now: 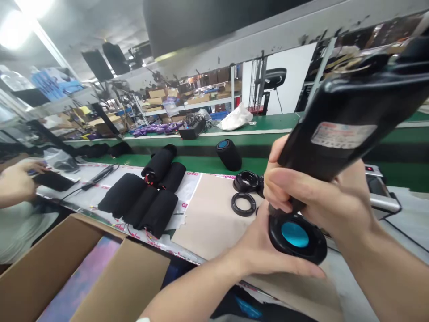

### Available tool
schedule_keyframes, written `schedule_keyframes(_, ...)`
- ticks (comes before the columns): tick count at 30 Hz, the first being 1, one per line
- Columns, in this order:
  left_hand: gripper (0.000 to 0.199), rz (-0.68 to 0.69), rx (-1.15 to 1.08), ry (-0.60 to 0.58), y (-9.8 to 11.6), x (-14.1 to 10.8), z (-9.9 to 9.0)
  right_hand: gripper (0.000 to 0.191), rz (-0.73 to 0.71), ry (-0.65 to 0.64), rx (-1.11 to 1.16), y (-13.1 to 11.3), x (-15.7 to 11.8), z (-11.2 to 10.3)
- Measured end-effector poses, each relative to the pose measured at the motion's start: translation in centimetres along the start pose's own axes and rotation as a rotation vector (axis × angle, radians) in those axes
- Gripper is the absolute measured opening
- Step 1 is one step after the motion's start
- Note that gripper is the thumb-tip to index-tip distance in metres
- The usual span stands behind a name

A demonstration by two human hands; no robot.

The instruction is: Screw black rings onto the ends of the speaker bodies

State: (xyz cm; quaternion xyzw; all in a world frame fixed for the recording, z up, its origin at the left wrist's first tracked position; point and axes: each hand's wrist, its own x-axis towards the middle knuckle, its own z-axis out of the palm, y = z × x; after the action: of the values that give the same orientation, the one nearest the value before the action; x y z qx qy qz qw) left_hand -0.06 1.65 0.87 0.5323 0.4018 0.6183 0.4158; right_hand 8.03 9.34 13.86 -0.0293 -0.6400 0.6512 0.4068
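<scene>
My right hand (pixel 311 192) wraps around a long black cylindrical speaker body (pixel 348 112), which has a white label and tilts up toward the upper right. My left hand (pixel 254 250) cups a round black end cap with a blue centre (pixel 296 237) from below. The cap sits at the body's lower end, where my right fingers hide the join.
Black fabric-covered cylinders with red wires (pixel 147 210) lie on a white sheet, beside a beige pad (pixel 208 219) and black rubber rings (pixel 243 205). A co-worker's hand (pixel 20 183) holds a dark object at left. A cardboard box (pixel 100 273) stands at the front.
</scene>
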Motion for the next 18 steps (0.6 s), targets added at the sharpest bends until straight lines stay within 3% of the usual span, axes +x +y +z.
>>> schedule_keyframes(10,0.115,0.03,-0.025,-0.006,0.0,-0.2,-0.3,0.035,-0.005,-0.002,-0.021,-0.1,-0.3,-0.2)
schedule_keyframes(15,0.125,-0.175,0.005,0.034,-3.1,-2.4,-0.7,0.04,0.074,-0.043,-0.037,-0.9,-0.3,0.9)
schedule_keyframes(18,0.121,-0.239,0.067,0.073,-5.0,-4.4,-0.9,0.032,-0.017,0.012,0.065,-2.3,-1.8,-0.8)
